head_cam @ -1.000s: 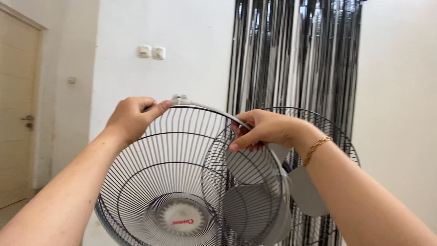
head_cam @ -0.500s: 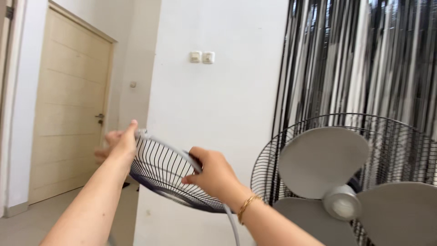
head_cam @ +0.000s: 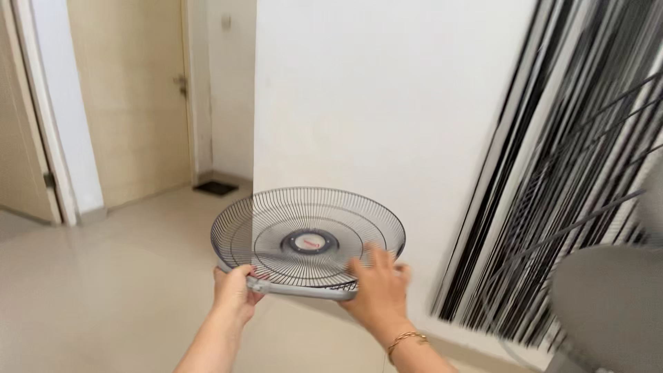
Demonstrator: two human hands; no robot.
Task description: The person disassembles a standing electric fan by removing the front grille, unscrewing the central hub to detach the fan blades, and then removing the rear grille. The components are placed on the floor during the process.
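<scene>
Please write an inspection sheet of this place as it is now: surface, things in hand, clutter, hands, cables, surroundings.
Surface: beige tiled floor.
Things in hand: round wire fan guard, held roughly flat, grey rim toward the person.
Clutter: dark mat by the door.
Hands: left hand and right hand both grip the guard's near rim.
Cables: nothing seen.
Surroundings: white wall, black and silver strip curtain, grey fan blade, beige door.

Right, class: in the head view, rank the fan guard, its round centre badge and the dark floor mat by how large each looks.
1. Fan guard, clearly largest.
2 and 3. Centre badge and floor mat look alike; the mat lies farther off, so unsure.
</scene>
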